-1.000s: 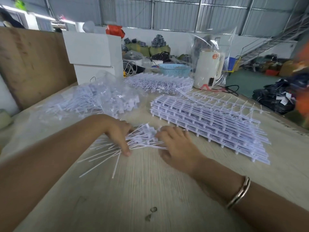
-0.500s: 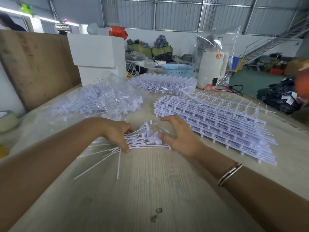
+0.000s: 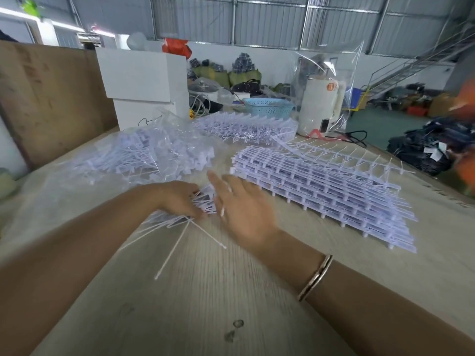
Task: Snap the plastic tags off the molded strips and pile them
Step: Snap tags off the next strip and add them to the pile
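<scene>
Left hand: my left hand [image 3: 180, 201] grips a bundle of loose tags [image 3: 203, 201], thin tails fanning toward me over the table [image 3: 231, 291].
Right hand: my right hand [image 3: 244, 209] is blurred, fingers spread flat, just right of the bundle.
Strips: the stacked molded strips [image 3: 321, 191] lie right of the bundle.
Pile: the bagged tag pile [image 3: 154, 155] lies beyond the bundle.

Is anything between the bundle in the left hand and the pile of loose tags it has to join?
Nothing visible blocks it. The left hand grips the bundle of tags; only bare table and the clear plastic's edge lie before the pile of loose tags. The right hand is open beside the bundle, away from that path.
</scene>
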A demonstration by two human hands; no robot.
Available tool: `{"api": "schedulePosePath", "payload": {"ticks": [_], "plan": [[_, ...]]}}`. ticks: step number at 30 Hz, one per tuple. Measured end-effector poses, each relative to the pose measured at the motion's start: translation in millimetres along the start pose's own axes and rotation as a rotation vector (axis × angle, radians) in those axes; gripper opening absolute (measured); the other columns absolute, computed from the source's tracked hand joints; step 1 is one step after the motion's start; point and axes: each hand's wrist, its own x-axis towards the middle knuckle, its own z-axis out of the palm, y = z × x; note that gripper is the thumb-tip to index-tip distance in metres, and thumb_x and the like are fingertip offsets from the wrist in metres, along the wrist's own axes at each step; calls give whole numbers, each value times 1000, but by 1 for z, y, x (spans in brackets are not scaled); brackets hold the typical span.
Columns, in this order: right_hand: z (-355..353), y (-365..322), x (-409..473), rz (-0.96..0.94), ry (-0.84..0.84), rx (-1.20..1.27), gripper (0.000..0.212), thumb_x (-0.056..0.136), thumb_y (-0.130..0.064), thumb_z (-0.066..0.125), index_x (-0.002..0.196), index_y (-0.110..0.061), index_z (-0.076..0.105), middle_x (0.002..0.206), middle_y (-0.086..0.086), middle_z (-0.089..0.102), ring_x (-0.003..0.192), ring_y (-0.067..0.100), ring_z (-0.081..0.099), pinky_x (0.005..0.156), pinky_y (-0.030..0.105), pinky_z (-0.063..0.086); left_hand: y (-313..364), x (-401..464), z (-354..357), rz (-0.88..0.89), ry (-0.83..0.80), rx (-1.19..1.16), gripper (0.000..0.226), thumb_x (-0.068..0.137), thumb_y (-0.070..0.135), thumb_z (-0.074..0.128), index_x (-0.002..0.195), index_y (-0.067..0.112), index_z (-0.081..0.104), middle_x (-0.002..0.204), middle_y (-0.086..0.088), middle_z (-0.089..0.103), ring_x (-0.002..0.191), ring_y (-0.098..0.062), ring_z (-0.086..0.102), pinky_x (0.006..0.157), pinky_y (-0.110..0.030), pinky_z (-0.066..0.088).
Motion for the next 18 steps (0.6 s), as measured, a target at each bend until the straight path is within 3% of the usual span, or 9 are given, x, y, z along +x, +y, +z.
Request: {"api": "schedulePosePath", "payload": {"ticks": [2, 4, 7, 8, 9, 10, 12, 16, 18], "plan": [[8, -15, -10, -113, -183, 167, 71, 95, -17, 46, 151, -16, 2, 152, 12, 24, 134, 30, 32, 109, 37, 27, -8, -3, -7, 72, -26, -260, 33, 91, 30, 57, 119, 12, 55, 126, -4, 54, 114, -22, 49, 99, -35, 40], [12, -26, -16, -139, -351, 410, 89, 84, -3, 57, 150, -15, -2, 156, 9, 13, 138, 27, 25, 108, 35, 29, -17, -4, -12, 9, -7, -393, 19, 94, 17, 48, 111, 11, 52, 114, -7, 52, 101, -19, 48, 87, -30, 42], [3, -18, -14, -116, -218, 540, 79, 74, 12, 46, 145, -18, 32, 144, 8, 39, 124, 28, 46, 96, 40, 44, -23, -8, -14, -113, 26, -233, 15, 93, 22, 46, 91, 9, 54, 79, 1, 41, 73, -24, 48, 65, -28, 40], [1, -12, -13, -109, -143, 512, 71, 73, 12, 44, 137, -17, 46, 134, 7, 49, 117, 28, 51, 92, 41, 45, -22, -9, -14, -130, 0, -162, 33, 93, 34, 48, 95, 4, 60, 80, -19, 55, 77, -31, 55, 71, -33, 45], [-1, -4, -12, -93, -105, 451, 61, 74, 9, 45, 129, -15, 55, 126, 6, 52, 114, 27, 52, 92, 40, 44, -20, -12, -14, -167, -52, -108, 58, 90, 52, 47, 111, -1, 60, 115, -22, 50, 97, -37, 59, 85, -39, 46], [-2, 3, -11, -64, -95, 362, 52, 77, 3, 47, 125, -15, 57, 124, 4, 52, 114, 25, 51, 95, 38, 40, -18, -14, -14, -220, -110, -71, 83, 82, 71, 42, 127, 1, 51, 126, -19, 52, 119, -36, 51, 100, -42, 39], [2, 17, -10, 78, -179, 207, 46, 85, -14, 48, 131, -18, 48, 134, 4, 41, 125, 24, 40, 104, 37, 31, -9, -18, -13, -277, -208, 20, 115, 61, 87, 37, 146, 11, 27, 153, -12, 24, 139, -29, 28, 112, -41, 23], [22, 17, -11, 226, -473, 221, 61, 98, -35, 32, 150, -17, 6, 158, 11, 1, 144, 30, 9, 116, 40, 12, 2, -19, -10, -222, -253, 239, 113, 64, 74, 62, 148, 11, 19, 154, -7, 25, 137, -26, 32, 111, -35, 28], [29, 12, -9, 184, -422, 241, 57, 100, -34, 30, 150, -15, 10, 157, 9, 11, 142, 29, 16, 115, 39, 17, -1, -20, -10, -140, -243, 233, 98, 73, 53, 72, 146, 12, 20, 150, -5, 30, 133, -22, 36, 106, -27, 30]]}}
